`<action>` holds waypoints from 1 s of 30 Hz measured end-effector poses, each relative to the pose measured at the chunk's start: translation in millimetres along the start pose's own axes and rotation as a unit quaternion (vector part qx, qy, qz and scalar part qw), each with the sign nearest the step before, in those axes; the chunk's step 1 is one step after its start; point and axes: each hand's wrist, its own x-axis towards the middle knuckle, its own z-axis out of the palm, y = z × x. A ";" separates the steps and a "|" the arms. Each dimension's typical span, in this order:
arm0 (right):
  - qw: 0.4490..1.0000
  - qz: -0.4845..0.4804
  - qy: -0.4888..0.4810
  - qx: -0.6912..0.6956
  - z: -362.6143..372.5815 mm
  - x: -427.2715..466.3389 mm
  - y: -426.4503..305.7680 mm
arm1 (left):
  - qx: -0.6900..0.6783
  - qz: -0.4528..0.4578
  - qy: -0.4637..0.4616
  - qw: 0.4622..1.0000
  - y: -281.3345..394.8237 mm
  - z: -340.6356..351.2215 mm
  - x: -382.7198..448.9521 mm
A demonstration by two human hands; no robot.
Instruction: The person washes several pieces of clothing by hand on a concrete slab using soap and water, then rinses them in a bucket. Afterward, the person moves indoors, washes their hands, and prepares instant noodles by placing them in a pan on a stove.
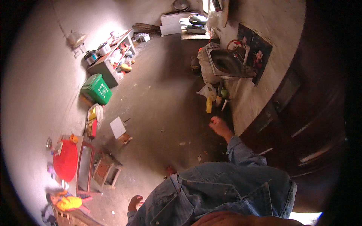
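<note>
My right hand (pixel 220 127) hangs out in front of the body at the right, its fingers partly curled, with nothing seen in it. The nearest things to it are a yellow bottle (pixel 209 105) and a white plastic bag (pixel 208 91) on the floor below the sink. Low in the picture, beside the denim jacket (pixel 209 192), my left hand (pixel 136 201) is partly hidden by the sleeve; a small bit of red shows at its fingers, and whether it holds something cannot be told.
A metal sink (pixel 226 63) stands against the right wall, and a wok (pixel 198 20) on a stove is farther back. Along the left are a shelf unit (pixel 104 69) with cookers, a green bin (pixel 97 89), a white board (pixel 117 127), a wooden stool (pixel 106 171) and a table with a red top (pixel 65 161).
</note>
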 end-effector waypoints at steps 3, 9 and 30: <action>0.987 0.070 0.140 0.044 -49.6 77.4 -3.0 | 0.025 0.041 -0.068 0.997 39.0 -62.4 132.6; 0.923 0.158 0.340 0.092 -155.7 190.4 26.9 | 0.485 0.218 0.025 0.846 303.2 -126.5 348.6; 0.850 0.085 0.450 -0.261 -324.0 511.0 107.7 | 0.234 0.543 -0.278 0.757 985.9 246.8 418.7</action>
